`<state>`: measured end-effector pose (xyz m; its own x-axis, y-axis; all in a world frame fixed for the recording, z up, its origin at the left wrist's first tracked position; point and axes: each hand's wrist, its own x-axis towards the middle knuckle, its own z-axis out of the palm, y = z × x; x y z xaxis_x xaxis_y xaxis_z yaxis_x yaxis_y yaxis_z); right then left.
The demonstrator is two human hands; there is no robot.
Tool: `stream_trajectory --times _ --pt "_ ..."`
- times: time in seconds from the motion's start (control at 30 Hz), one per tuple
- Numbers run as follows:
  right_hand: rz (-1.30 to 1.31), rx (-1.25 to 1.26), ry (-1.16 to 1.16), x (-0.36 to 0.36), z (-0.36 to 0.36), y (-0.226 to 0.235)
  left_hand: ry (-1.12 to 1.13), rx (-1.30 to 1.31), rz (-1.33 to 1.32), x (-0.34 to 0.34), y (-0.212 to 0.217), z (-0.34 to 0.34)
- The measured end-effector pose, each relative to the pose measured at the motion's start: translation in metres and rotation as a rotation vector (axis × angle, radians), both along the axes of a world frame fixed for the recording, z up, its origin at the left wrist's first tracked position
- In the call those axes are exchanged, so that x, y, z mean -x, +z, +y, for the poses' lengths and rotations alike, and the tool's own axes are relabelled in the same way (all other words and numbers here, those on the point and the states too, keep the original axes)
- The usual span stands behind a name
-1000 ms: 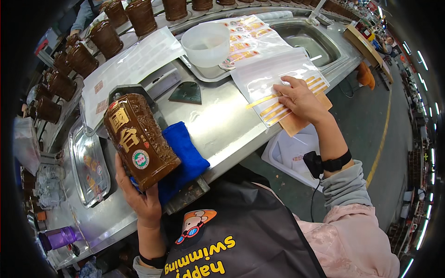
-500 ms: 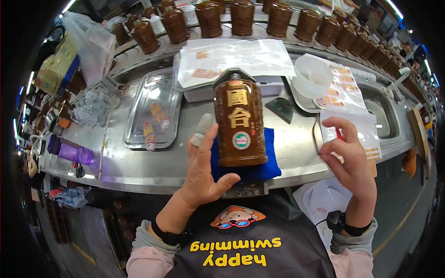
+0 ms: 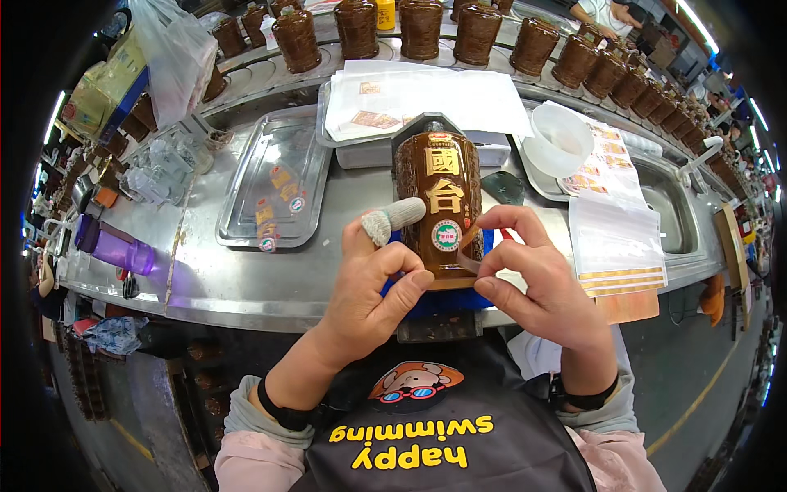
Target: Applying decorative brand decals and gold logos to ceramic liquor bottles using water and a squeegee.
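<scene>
A brown glazed bottle with gold raised characters and a round green-and-white sticker faces me over a blue cloth. At its lower left, my left hand has the index finger, in a grey fabric finger cover, stretched onto the bottle's front. That hand's thumb and other fingers are curled in close together; whether anything is between them is hidden. My right hand, by the lower right side, pinches a thin, translucent strip against or just in front of the bottle.
A metal tray with loose stickers lies left, near a purple drink bottle. White sheets lie behind. On the right are a white plastic tub, sticker sheets and a sink. Several brown bottles line the back.
My right hand has come left to the bottle's lower right side with the strip. My left hand has curled, its covered finger now on the bottle's front. The view has shifted slightly.
</scene>
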<state>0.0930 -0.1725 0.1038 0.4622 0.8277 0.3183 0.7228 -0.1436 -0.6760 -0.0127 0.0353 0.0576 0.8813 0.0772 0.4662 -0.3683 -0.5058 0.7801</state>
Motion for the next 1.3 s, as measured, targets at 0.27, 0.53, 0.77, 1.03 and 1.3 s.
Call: stream_trajectory --times 0.27,0.53,0.77,1.03,1.3 --pt "-0.155 0.013 -0.098 0.004 -0.018 0.019 0.032 -0.026 -0.045 -0.003 0.011 -0.008" --pt "-0.137 0.011 -0.079 0.002 -0.015 0.033 -0.081 0.018 -0.038 -0.008 0.016 0.0" --pt "0.085 -0.043 -0.129 -0.002 0.004 -0.023 0.122 0.092 0.106 0.001 -0.016 0.005" --pt "0.166 -0.061 -0.13 -0.003 0.002 -0.029 0.143 0.054 0.057 0.0 -0.019 -0.001" --pt "0.205 -0.076 -0.107 -0.008 -0.002 -0.036 0.179 0.053 0.011 -0.002 -0.014 -0.006"
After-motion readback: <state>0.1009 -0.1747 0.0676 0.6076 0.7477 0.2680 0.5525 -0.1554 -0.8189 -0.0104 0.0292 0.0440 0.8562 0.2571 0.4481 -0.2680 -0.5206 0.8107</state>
